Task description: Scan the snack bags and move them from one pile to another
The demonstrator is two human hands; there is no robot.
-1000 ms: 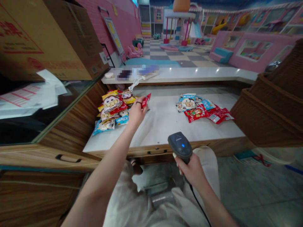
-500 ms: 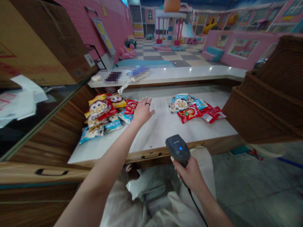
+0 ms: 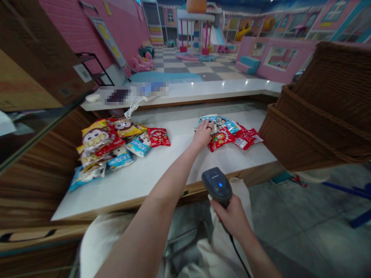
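Note:
My left hand (image 3: 203,134) rests with its fingers spread on a blue-and-white snack packet (image 3: 208,119) in the right-hand pile of packets (image 3: 234,135). My right hand (image 3: 233,216) is closed around a black handheld barcode scanner (image 3: 216,186), whose blue light is lit and whose cable (image 3: 240,256) runs downward. To the left lies a larger heap of yellow, red and blue packets (image 3: 101,148), with a red packet (image 3: 159,137) at its right edge. Both piles lie on a white counter (image 3: 162,181).
Stacked wicker baskets (image 3: 319,119) stand right of the counter, and a cardboard box (image 3: 34,58) looms at upper left. Blurred items and a white cord (image 3: 135,107) sit on the white back ledge (image 3: 220,89). A play area lies beyond.
My left hand has let go of the red packet, which lies at the left heap, and has moved right onto the right pile. The view has turned rightward; the scanner stays in my right hand.

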